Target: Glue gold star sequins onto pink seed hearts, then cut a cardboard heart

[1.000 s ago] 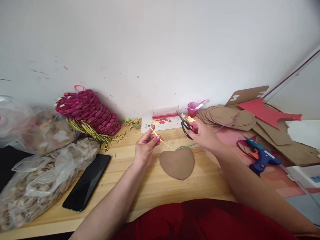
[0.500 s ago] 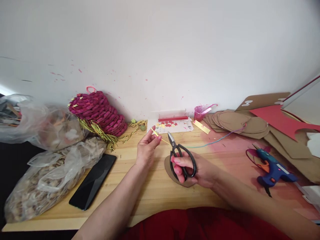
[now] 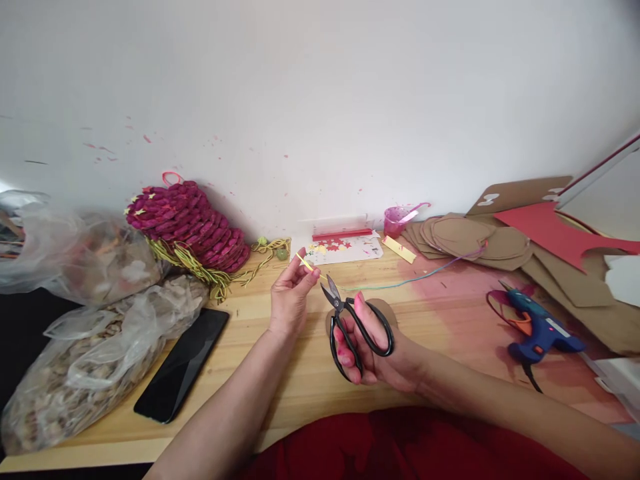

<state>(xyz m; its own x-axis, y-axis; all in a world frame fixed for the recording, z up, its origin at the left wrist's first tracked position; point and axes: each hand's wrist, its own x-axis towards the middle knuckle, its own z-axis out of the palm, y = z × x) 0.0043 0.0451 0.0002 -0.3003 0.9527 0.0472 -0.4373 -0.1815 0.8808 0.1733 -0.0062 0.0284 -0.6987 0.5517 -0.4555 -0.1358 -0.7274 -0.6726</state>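
A thin yellow strip (image 3: 305, 262) is pinched between the thumb and fingers of my left hand (image 3: 290, 297). My right hand (image 3: 380, 353) grips black-handled scissors (image 3: 339, 305), their blades parted and pointing up and left, a little short of my left fingertips. Behind the blades, a thin cord (image 3: 407, 281) runs right across the table, yellowish at its near end, then teal, then purple. Whether it joins the yellow strip I cannot tell. Under my right hand lies a rounded brown cardboard piece (image 3: 384, 309), mostly covered.
Left stand a magenta cone-shaped craft (image 3: 195, 223), a phone (image 3: 183, 363) and a filled plastic bag (image 3: 100, 367). White card (image 3: 357, 253) with small stars lies at the back, near a pink cup (image 3: 395, 220). Cardboard ovals (image 3: 460, 233) and a blue glue gun (image 3: 543, 333) are right.
The scissor blades have opened, and my right hand has come lower and slightly left. My left hand still pinches the yellow strip. The view has shifted slightly.
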